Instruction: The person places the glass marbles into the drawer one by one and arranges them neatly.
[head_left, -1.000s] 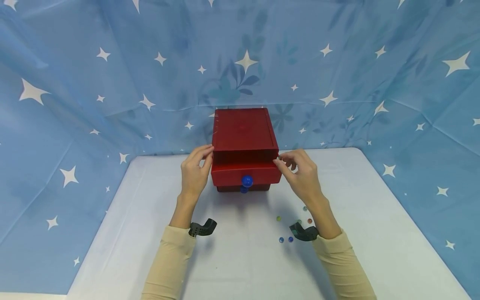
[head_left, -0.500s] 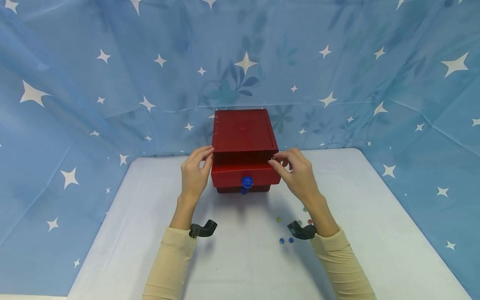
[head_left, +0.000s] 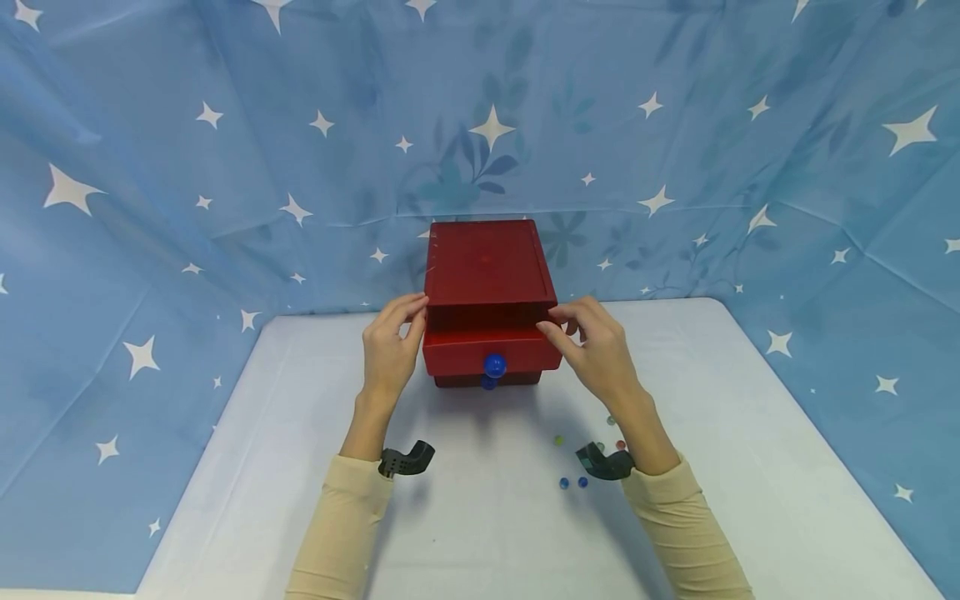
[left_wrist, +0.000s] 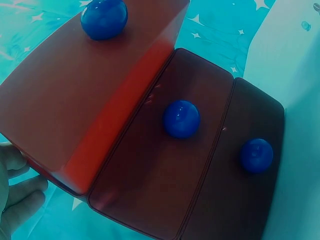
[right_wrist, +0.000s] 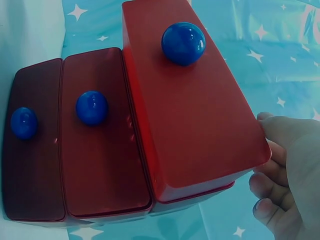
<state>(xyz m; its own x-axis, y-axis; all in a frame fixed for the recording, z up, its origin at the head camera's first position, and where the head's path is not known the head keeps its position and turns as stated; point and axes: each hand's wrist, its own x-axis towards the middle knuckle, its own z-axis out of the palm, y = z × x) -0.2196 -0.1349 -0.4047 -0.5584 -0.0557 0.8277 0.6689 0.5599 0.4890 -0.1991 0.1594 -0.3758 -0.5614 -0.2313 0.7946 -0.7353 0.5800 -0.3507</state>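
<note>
A red three-drawer cabinet (head_left: 487,265) with blue knobs stands at the table's back. Its top drawer (head_left: 459,357) is pulled out; the lower two drawers are closed in both wrist views. My left hand (head_left: 390,343) touches the cabinet's left side near the drawer opening, its fingers loosely bent. At the drawer's right edge is my right hand (head_left: 600,346), thumb and forefinger parted over the rim with nothing visible between them. The drawer's inside is dark, and its floor is hidden behind the front.
Several small marbles lie on the white table (head_left: 300,417) below the right hand, among them a yellow-green marble (head_left: 558,440), a blue marble (head_left: 564,483) and a red marble (head_left: 620,445). A blue starry cloth (head_left: 300,125) hangs close behind the cabinet.
My right hand moved slightly left over the drawer's edge. The small dark marble between its fingertips is no longer visible, and the fingers have parted. My left hand stays in place.
</note>
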